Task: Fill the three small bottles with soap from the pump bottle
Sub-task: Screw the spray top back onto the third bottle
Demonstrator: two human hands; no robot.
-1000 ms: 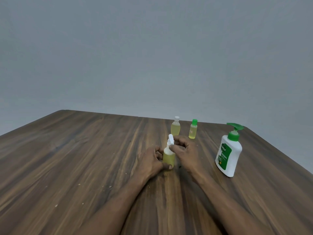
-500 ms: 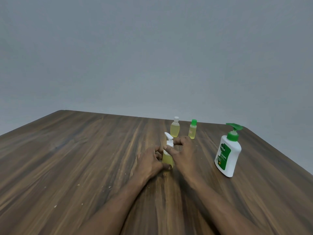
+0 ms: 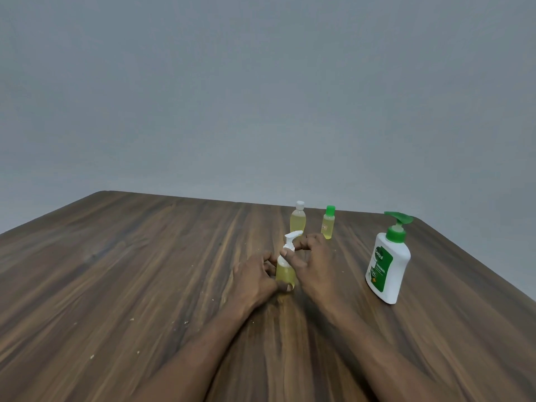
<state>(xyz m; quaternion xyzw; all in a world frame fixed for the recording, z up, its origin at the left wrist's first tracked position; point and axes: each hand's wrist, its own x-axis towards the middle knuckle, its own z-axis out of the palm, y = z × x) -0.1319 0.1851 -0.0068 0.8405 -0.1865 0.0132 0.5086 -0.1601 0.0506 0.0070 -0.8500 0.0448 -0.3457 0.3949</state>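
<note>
Head view: I am holding the small clear plastic bottle with a white pump top (image 3: 285, 271), which is showing yellow soap inside and standing upright on the table between my hands. My left hand (image 3: 255, 278) is wrapping its body, thumb curling low at the base. My right hand (image 3: 311, 264) is pinching the white neck under the nozzle; my guess is that I am tightening the top.

Risks: squeezing a soft bottle while twisting is likely pushing soap out at the thread, or letting the body spin in my fingers. A top going on crooked is leaking later. A faint sheen is showing on the wood at the base, maybe spilled soap, cannot tell. If it is soap, the base is sliding easily.

Just behind my right fingers the small clear bottle with a white cap (image 3: 298, 220) and the small clear bottle with a green cap (image 3: 328, 226) are standing near each other, not touching, both showing yellow fill. A forward jerk of my knuckles is tipping them.

The white plastic pump bottle with a green pump head (image 3: 388, 265) is standing well apart to my right, so an outward elbow sweep is hitting it.

On the dark wood-grain table (image 3: 145, 271) the far edge is running close behind the two capped bottles and the right edge is slanting past beyond the pump bottle. The widest room for moving is lying to my left and toward me, where only wood and pale crumbs are showing.
</note>
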